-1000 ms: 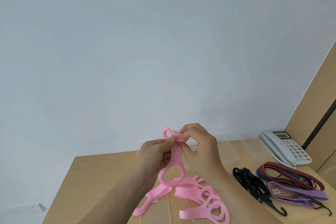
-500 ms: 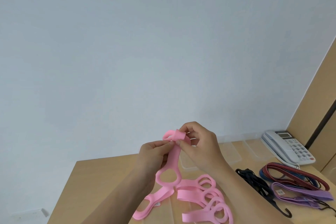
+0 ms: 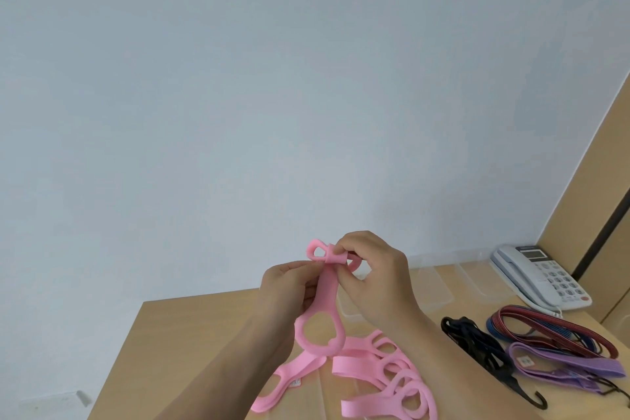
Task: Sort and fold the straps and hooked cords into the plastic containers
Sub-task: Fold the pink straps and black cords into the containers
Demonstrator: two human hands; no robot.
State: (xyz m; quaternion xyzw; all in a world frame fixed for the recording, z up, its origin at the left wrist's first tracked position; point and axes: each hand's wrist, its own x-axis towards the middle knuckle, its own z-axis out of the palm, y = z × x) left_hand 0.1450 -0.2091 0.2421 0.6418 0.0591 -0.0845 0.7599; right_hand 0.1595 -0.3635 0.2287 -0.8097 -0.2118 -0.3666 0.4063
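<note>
You hold a flat pink rubbery strap with oval loop holes (image 3: pixel 325 303) up above the light wooden table (image 3: pixel 191 334), in front of the pale blue-grey wall (image 3: pixel 272 78). Your left hand (image 3: pixel 289 293) pinches the strap just below its top end, thumb and fingertips closed on the band, fingers curled. Your right hand (image 3: pixel 375 280) grips the folded top end, its fingers curled round the rolled pink material so that one small loop sticks out on the side toward your left hand. Below your hands the strap hangs down; its large loop hangs above the tabletop, and the lower part trails onto the table.

The rest of the pink strap lies in a heap of loops (image 3: pixel 392 382) on the table, directly below your right forearm. Past that heap, away from your left hand, lies a black elastic cord with a dark metal hook (image 3: pixel 484 351). Beyond the black cord, further from the pink heap, lie a coiled red and blue striped cord (image 3: pixel 552 327) and a flat purple strap with a small label (image 3: pixel 572 365), the purple one nearer to you.

Behind your right hand, clear plastic containers (image 3: pixel 439 293) stand on the table against the wall. Beside them, on the side away from your hands, sits a white desk telephone with a keypad (image 3: pixel 542 276).
</note>
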